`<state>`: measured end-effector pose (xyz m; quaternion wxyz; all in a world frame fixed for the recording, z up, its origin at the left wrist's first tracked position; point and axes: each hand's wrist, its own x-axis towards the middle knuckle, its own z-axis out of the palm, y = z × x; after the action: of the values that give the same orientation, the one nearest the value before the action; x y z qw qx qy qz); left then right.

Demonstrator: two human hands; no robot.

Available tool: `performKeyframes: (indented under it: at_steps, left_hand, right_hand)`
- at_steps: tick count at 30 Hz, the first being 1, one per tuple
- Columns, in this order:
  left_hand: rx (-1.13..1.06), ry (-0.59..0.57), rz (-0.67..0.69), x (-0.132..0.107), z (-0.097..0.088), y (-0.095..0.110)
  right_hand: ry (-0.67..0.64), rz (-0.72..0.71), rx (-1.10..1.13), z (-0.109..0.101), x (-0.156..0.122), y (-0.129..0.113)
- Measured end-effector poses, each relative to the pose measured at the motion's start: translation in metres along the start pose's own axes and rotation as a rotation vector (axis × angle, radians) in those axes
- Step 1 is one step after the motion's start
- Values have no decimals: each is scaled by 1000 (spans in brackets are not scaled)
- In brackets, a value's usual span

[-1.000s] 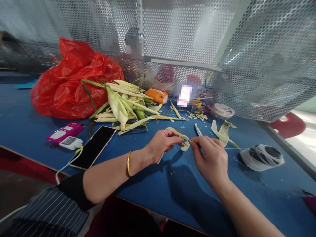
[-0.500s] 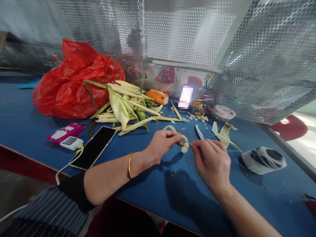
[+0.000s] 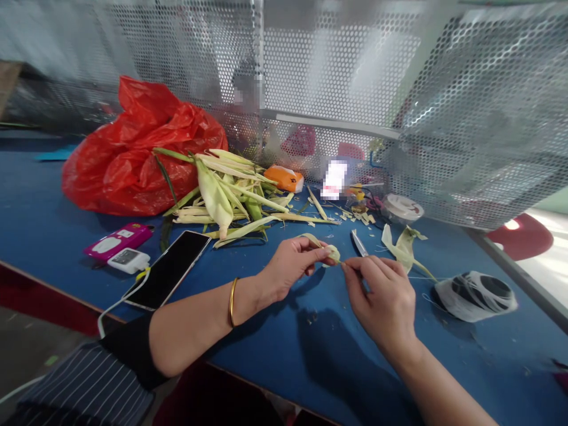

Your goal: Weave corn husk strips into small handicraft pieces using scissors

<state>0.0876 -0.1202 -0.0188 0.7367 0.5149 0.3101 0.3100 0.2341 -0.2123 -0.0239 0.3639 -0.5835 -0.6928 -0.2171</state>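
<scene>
Over the blue table, my left hand [image 3: 299, 263] pinches a pale green corn husk strip [image 3: 331, 254] between thumb and fingers, the strip curled at its tip. My right hand [image 3: 381, 296] is closed beside it, thumb and forefinger pinched at the thin end of the same strip. Just beyond the right hand lies a pair of scissors [image 3: 358, 242], partly hidden by it. A loose piece of husk [image 3: 403, 248] rests to the right. Farther right stands a spool of white thread [image 3: 474, 296], its thread running toward my right hand.
A heap of corn husks [image 3: 217, 198] lies against a red plastic bag [image 3: 142, 154]. Nearer left are a dark phone [image 3: 171, 269], a white charger-like device [image 3: 128, 259] and a magenta box [image 3: 118, 241]. An orange tissue pack [image 3: 284, 178] and white tape roll [image 3: 403, 207] sit by the perforated metal screen [image 3: 337, 65].
The husk strip's open loop has been drawn into a tighter curl at my left fingertips. Both hands stay in nearly the same place; the view has shifted slightly.
</scene>
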Motion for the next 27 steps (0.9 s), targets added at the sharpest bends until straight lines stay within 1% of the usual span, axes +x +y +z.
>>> performKeyframes:
  at_steps: [4, 7, 10, 13, 15, 19, 23, 27]
  left_hand:
    - [147, 39, 34, -1, 1, 1]
    - [206, 11, 30, -3, 0, 3]
    - [187, -33, -2, -3, -1, 4]
    - [118, -78, -63, -2, -2, 5]
    - [89, -88, -84, -2, -2, 5]
    - [133, -55, -49, -3, -1, 6]
    - [148, -15, -23, -6, 3, 7]
    - [136, -18, -30, -6, 3, 7]
  right_hand:
    - [-4, 19, -27, 0, -1, 3]
    - [12, 64, -47, 0, -1, 6]
    - [12, 77, -41, 1, -1, 9]
    - [-11, 83, -23, 0, -1, 10]
    - [-6, 92, -25, -1, 0, 10]
    - [29, 70, -61, -3, 1, 8]
    - [35, 59, -79, -3, 1, 7]
    - [30, 79, -77, -2, 1, 6]
